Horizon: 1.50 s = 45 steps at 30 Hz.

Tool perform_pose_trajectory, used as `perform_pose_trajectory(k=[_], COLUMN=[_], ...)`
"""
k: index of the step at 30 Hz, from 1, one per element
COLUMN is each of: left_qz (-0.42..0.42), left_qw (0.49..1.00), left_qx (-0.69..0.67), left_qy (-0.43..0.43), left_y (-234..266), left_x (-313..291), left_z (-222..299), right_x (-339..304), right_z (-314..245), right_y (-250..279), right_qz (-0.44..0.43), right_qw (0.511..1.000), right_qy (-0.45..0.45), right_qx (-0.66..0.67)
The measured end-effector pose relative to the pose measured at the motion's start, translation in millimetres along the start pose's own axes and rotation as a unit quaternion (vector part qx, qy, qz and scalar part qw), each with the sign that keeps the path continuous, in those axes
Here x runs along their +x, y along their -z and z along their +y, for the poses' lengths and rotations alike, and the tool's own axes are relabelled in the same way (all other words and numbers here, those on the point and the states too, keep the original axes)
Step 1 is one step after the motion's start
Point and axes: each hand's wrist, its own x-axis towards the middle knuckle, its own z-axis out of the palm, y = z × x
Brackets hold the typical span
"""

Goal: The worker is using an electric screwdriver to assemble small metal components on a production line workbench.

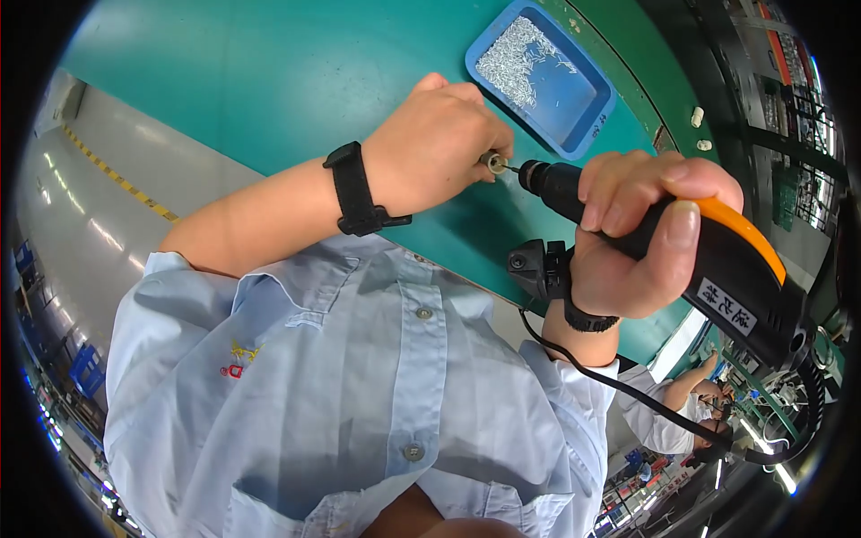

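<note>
My right hand (641, 224) is wrapped round a black and orange electric screwdriver (717, 260), its bit pointing left. Between the fingertips of my left hand (439, 139) sits a small round metal-rimmed fitting (494, 163), its open end turned toward the bit. The tip of the bit meets or nearly meets that end; I cannot tell whether it touches. My left fingers hide most of the fitting's body. Just beyond both hands, a blue plastic tray (603, 108) holds a heap of small silvery screws (516, 67).
A green work table (269, 81) lies under my hands. Two small whitish pieces (700, 117) rest at the far right, past a raised green edge (619, 45). A black cable (619, 386) loops below the screwdriver. Another person (668, 417) is seated at the lower right.
</note>
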Motion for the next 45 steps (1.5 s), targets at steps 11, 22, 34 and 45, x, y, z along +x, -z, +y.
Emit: perform_pose_trajectory(k=[11,22,34,45], left_qz=[0.012,0.013,0.027,0.082], left_qw=[0.999,0.999,0.998,0.992], left_qx=[-0.029,-0.024,-0.011,-0.007], left_qy=[-0.01,-0.026,-0.058,-0.093], left_y=[2.0,3.7,4.0,19.7], left_x=[-1.3,1.1,-3.2,14.6], left_z=[-3.6,-1.2,10.6,24.1], right_x=[4.1,8.7,40.1,15.4], right_z=[5.2,7.3,42.0,-36.1], right_y=[-8.6,-4.3,38.0,24.3], right_qz=[-0.031,-0.007,0.155,0.007], right_qw=[0.999,0.999,0.985,0.993], right_qy=[-0.016,-0.045,0.038,0.062], right_qx=[0.0,0.019,-0.062,0.1])
